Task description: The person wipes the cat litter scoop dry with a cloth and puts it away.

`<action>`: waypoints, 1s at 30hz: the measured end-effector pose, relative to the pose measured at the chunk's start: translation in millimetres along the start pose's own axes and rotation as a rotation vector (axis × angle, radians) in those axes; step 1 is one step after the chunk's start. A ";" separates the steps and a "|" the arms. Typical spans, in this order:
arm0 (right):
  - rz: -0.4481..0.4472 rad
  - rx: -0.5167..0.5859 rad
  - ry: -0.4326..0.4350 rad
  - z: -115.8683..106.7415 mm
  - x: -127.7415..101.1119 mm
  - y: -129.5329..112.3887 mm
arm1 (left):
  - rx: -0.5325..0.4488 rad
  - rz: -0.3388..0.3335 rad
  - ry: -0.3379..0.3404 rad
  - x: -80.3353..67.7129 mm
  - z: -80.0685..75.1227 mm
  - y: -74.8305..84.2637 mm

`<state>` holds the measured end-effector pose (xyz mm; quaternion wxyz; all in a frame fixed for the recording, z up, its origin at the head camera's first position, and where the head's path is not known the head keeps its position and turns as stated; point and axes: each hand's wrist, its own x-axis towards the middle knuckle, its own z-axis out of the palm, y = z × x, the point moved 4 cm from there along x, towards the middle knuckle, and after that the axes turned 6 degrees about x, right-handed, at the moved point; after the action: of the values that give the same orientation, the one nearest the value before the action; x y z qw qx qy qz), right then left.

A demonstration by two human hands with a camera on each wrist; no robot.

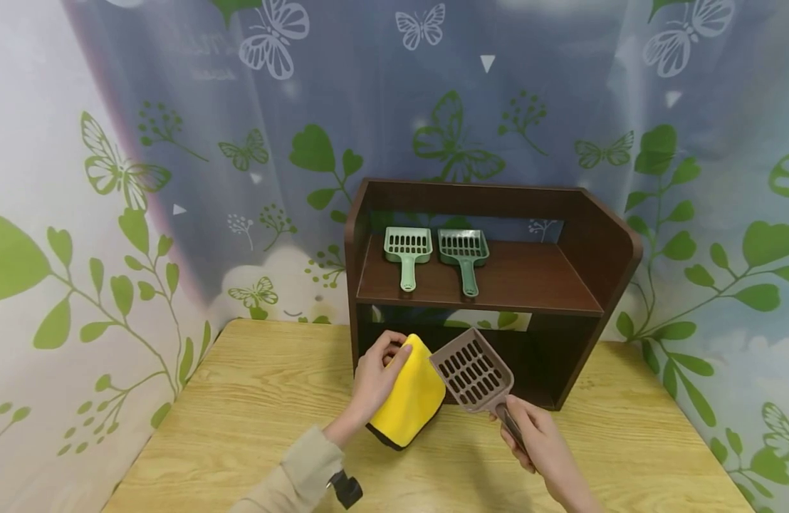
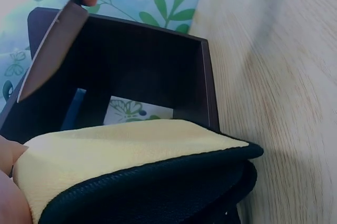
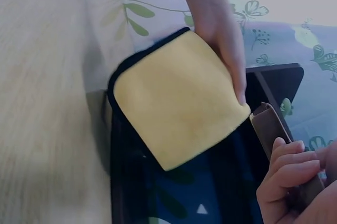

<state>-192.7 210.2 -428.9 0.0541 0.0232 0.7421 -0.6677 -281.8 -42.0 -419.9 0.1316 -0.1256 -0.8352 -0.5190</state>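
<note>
In the head view my left hand [image 1: 377, 377] pinches a folded yellow cloth [image 1: 410, 399] with a dark border, which hangs above the table in front of the shelf. My right hand [image 1: 538, 442] grips the handle of a brown slotted litter scoop [image 1: 473, 372], its head tilted up to the left, close beside the cloth. From the left wrist the cloth [image 2: 126, 150] fills the foreground, and the scoop [image 2: 55, 50] shows edge-on. The right wrist view shows the cloth's flat yellow face [image 3: 179, 97] and the fingers curled round the scoop handle.
A dark brown two-tier shelf [image 1: 497, 311] stands at the back of the wooden table [image 1: 260, 399]. On its upper board lie a light green scoop [image 1: 408, 256] and a dark green scoop [image 1: 465, 258], side by side. A patterned curtain [image 1: 394, 92] hangs behind.
</note>
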 end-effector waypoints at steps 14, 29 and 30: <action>-0.202 -0.059 0.034 -29.8 -5.6 -43.0 | 0.116 0.101 -0.005 -6.4 -2.0 -2.9; -0.359 -0.002 0.079 -73.9 42.9 -102.2 | 0.149 0.122 -0.043 -16.1 -3.6 -7.0; -0.348 -0.012 0.069 -76.0 46.5 -105.6 | 0.148 0.121 -0.045 -16.8 -3.7 -7.5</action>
<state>-254.0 272.6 -321.9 -0.0875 -0.0829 0.7402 -0.6615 -268.4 -49.9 -430.4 0.1528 -0.1774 -0.8649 -0.4440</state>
